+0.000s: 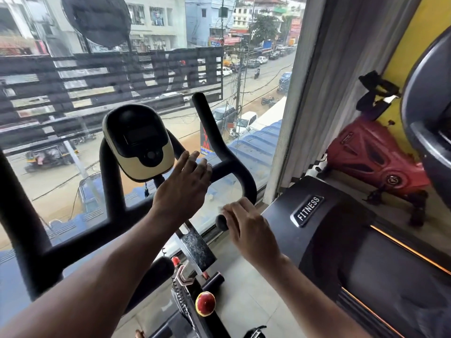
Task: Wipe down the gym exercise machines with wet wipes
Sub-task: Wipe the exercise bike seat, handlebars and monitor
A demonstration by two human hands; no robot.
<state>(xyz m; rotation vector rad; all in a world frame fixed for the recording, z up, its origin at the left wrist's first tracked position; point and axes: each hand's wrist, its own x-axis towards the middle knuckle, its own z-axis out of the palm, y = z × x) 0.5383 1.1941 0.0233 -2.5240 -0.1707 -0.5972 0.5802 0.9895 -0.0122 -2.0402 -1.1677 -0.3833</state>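
I have the exercise bike's handlebar (234,172) at the centre of the frame, black and looping, with its cream-and-black console (139,142) mounted just left of centre. My left hand (185,184) reaches in with fingers straight and spread, holding nothing, fingertips at the crossbar just right of the console. My right hand (246,225) sits lower right of centre, fingers curled over the stub end of the handlebar; a pale blur at the fingertips may be a wet wipe (225,208), but I cannot tell for sure.

I judge the wipe to be light, limp and slick when wet, so it needs wrapping round the tube and pinching with the whole palm, or it will bunch and slip. The bar itself looks stiff and fixed, with a padded, grippy skin that should take firm pressure.

Room is tight: the window glass (73,167) stands close behind the bars, and the treadmill (341,240) hood marked FITNESS crowds the right hand's side. The red knob (205,304) and frame clamp lie below, at lower centre. Open space is mainly above the bars, toward me.
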